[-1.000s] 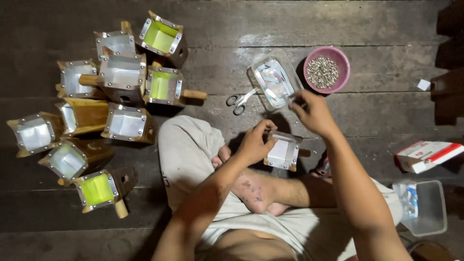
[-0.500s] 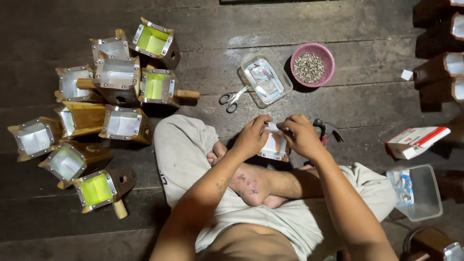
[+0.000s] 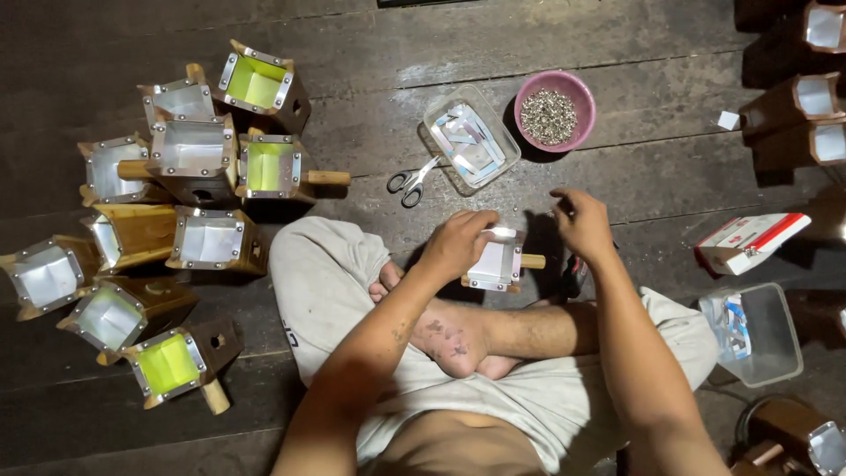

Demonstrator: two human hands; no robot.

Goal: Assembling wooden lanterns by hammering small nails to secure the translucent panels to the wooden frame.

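I sit cross-legged on a dark wooden floor. My left hand (image 3: 458, 242) grips the top of a small wooden box with a metal-framed white window (image 3: 496, 262), held just above my foot. My right hand (image 3: 582, 222) hovers beside the box's right side, fingers pinched together; whether something small sits between them I cannot tell. A pink bowl of small metal pieces (image 3: 554, 110) stands beyond my right hand. Scissors (image 3: 412, 181) lie by a clear tray of cut sheets (image 3: 471, 137).
Several finished boxes with white or yellow-green windows (image 3: 189, 159) are heaped at the left. More boxes (image 3: 806, 123) stand at the far right. A red-and-white carton (image 3: 749, 240) and a clear tub (image 3: 754, 333) lie at my right.
My right hand came back from the pink bowl to the box, touched it, and now sits just right of it. The view shifted slightly left.
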